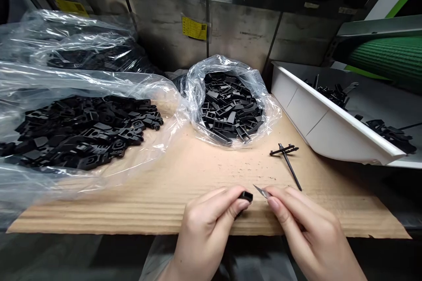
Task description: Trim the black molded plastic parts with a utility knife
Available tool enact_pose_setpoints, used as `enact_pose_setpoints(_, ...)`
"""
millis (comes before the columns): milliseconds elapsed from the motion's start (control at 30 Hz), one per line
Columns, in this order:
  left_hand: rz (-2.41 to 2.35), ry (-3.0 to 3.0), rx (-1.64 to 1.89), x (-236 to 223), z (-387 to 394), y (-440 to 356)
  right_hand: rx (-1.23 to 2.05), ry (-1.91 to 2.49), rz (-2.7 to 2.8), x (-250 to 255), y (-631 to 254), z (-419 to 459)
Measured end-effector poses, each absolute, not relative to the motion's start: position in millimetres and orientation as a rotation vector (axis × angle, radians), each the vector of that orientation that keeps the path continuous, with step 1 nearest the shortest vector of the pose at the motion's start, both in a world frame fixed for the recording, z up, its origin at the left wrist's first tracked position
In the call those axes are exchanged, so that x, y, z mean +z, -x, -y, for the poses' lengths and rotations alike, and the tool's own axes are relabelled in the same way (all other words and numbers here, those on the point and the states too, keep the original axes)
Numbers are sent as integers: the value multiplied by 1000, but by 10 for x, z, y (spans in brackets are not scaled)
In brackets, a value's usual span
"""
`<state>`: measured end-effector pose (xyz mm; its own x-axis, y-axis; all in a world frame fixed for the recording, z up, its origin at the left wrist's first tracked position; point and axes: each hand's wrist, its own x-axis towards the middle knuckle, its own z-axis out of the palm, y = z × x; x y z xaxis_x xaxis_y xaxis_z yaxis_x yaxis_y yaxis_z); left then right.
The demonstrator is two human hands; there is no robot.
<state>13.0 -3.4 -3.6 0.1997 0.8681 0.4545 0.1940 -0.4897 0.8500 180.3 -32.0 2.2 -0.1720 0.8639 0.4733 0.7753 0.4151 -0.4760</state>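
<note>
Between thumb and fingers, my left hand (207, 224) pinches a small black plastic part (245, 196), whose open end faces right. My right hand (306, 224) is closed on a craft knife; only its pointed blade (262, 191) shows, aimed up and left. A narrow gap separates the blade from the part. Both hands are over the front edge of a cardboard sheet (158, 197). Beyond my right hand lies a black plastic sprue (288, 162) with a long stem and a crossbar. Small dark shavings (253, 171) are scattered on the cardboard.
A clear bag (270, 118) of black parts stands open at the back middle. On the left, a flattened bag (171, 96) holds many more, with other filled bags (82, 39) behind. A white bin (303, 109) with black pieces stands right, beneath a green conveyor belt (389, 57).
</note>
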Motion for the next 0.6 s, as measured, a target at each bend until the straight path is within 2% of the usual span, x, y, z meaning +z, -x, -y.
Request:
enact_pose_setpoints(167,-1013,-1832,1265,-3,37,-112,185,1252,1977,32,-1766,394)
enact_pose_setpoints(433,-1016,-1856,1320,9,24,-109,199,1273,1906,-10,-1647,444)
enact_pose_setpoints(600,-1003,-1803,1265,-10,59,-97,59,1358,1901,-78,-1711,376)
